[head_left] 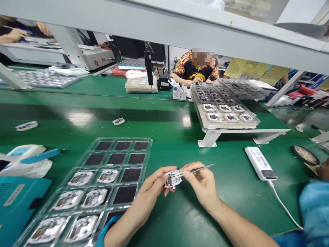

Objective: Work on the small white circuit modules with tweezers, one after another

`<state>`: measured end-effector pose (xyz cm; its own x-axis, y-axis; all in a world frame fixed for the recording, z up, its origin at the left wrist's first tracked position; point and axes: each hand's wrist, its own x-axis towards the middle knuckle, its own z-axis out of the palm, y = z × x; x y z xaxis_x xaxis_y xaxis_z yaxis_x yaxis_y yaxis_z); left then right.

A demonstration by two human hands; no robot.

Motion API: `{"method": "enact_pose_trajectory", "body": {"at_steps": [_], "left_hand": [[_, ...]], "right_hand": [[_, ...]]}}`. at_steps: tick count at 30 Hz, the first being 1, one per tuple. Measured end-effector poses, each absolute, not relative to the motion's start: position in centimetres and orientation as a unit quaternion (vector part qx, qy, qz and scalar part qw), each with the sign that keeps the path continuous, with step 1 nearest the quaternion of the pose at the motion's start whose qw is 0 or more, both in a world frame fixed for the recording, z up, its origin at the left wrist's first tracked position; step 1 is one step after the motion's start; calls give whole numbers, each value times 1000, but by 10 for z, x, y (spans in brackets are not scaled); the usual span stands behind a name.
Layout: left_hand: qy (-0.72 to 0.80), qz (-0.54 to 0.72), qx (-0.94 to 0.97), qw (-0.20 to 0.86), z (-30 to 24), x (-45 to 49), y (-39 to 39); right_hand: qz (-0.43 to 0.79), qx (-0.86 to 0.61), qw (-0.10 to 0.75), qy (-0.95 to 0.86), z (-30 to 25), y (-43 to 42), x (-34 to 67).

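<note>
Between the fingers of my left hand [149,192] is a small white-framed electronic module [174,180], held up above the green bench. My right hand [204,185] pinches a pair of tweezers [205,168], whose tips reach the module's upper side; whether they grip a part is too small to tell. Left of my hands lies a clear plastic tray [148,151] with dark-lined pockets. Several of its nearer pockets hold similar white-framed modules [81,178], while those at the far end and right side show only dark lining.
Stacked module trays [227,123] stand on a low stand [210,139] ahead right. A white power bank [259,163] with a cable lies right. Loose parts [118,121] dot the bench. A shelf beam [164,25] crosses overhead. A person [196,70] sits opposite; another's blue sleeve [315,206] is at right.
</note>
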<state>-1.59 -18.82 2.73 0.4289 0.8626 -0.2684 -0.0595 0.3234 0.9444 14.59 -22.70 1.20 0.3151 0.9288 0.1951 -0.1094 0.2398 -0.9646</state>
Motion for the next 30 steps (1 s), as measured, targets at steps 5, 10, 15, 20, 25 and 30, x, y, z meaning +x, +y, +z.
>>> {"method": "enact_pose_trajectory", "body": {"at_steps": [5,10,15,20,25,30], "left_hand": [[417,328,497,686,26,-16,-189],[417,324,528,665,25,-16,-188],[414,296,564,651,23,-17,-187],[423,285,589,627,21,-17,-186],[426,304,555,647,24,-16,-187],[406,311,546,664,25,-15,-189]], "right_hand": [[368,-455,650,-485,16,-226,146],[358,-456,643,-501,17,-226,147],[391,-494,609,-481,16,-222,153],[466,-499,575,-450,18,-220,157],[408,-501,625,-439,18,-222,153],[384,-505,631,-446,16,-223,151]]}}
